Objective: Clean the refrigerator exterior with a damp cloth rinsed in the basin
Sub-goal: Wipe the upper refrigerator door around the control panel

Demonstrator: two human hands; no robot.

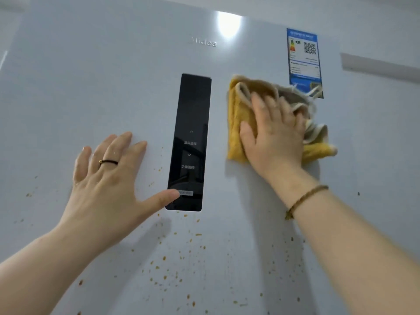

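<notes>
Noted: white refrigerator door (91, 87). Left hand (106, 178) flat on door, fingers spread straight, thumb tip touching black control panel (193, 110). Right hand (275, 133) well apart from left, fingers extended, pressing yellow cloth (236, 123) to door, between panel and blue label (303, 55). Orange-brown spots (164, 258) across lower door. Black ring (109, 162) on left hand.
</notes>
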